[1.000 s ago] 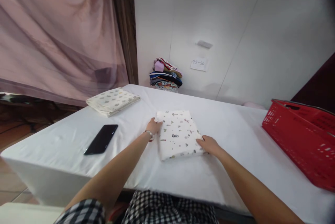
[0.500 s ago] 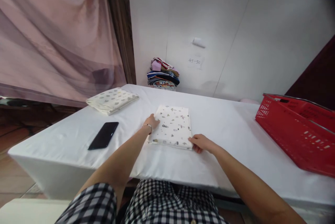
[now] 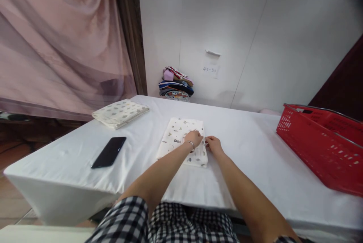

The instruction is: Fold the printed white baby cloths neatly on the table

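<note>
A folded white cloth with a small scattered print [image 3: 173, 133] lies flat in front of me on the white-covered table [image 3: 244, 152]. Across its right half reaches my left hand [image 3: 194, 137], a bracelet on the wrist, its fingers closed at the cloth's right edge. My right hand [image 3: 214, 145] meets it there from the outside, fingertips pinching that same edge. The two hands are close together, almost touching. What exactly lies between the fingertips is too small to see in full.
On the left lie a second folded cloth with grey spots [image 3: 120, 113] and a black phone [image 3: 109, 152]. A red plastic basket [image 3: 320, 148] stands at the right. Behind the table rises a stack of folded fabrics [image 3: 176, 84] against the wall, below a paper marked 45-50 [image 3: 210, 70].
My left hand has crossed from the cloth's left edge to its right edge. My right hand has moved up from the near right corner along that edge.
</note>
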`<state>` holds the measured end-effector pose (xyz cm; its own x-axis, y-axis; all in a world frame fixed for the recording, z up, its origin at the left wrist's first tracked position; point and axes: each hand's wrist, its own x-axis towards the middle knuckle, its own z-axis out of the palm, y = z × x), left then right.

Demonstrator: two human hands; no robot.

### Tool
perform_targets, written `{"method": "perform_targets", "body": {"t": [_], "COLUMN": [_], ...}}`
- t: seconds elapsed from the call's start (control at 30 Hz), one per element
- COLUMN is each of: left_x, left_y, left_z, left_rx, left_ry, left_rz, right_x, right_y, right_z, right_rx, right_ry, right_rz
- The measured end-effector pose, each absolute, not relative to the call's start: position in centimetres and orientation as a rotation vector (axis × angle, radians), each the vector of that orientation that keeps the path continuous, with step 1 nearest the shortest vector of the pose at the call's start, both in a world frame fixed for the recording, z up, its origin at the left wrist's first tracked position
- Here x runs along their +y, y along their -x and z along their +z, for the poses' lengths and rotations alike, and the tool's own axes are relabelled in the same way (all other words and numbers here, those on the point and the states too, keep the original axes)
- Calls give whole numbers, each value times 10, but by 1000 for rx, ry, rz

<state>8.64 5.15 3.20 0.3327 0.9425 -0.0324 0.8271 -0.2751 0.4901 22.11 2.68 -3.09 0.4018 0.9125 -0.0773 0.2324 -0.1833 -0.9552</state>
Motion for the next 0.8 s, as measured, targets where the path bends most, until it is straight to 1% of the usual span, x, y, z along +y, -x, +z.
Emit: {"method": "perform_targets", "body": {"t": [0.23,0.47,0.63,0.8], "left_x": [64,71,75,72], "left_y": [-105,-102,-103,-105], "left_z": [26,28,21,13], "left_rx": [1649,1630,1563,1536], "left_ry": [-2069,-2010,-1911,-1932], "left_rz": [239,170,251,285], "right_x": [41,35,33,33], "right_y": [-222,-225,-225,-225], "right_z": [-49,-52,-50,-51], "right_rx": [-1044,-1104,-1115,-1122], "right_ry": [1638,1601,1605,1600], "right_rz": [792,803,821,807]}}
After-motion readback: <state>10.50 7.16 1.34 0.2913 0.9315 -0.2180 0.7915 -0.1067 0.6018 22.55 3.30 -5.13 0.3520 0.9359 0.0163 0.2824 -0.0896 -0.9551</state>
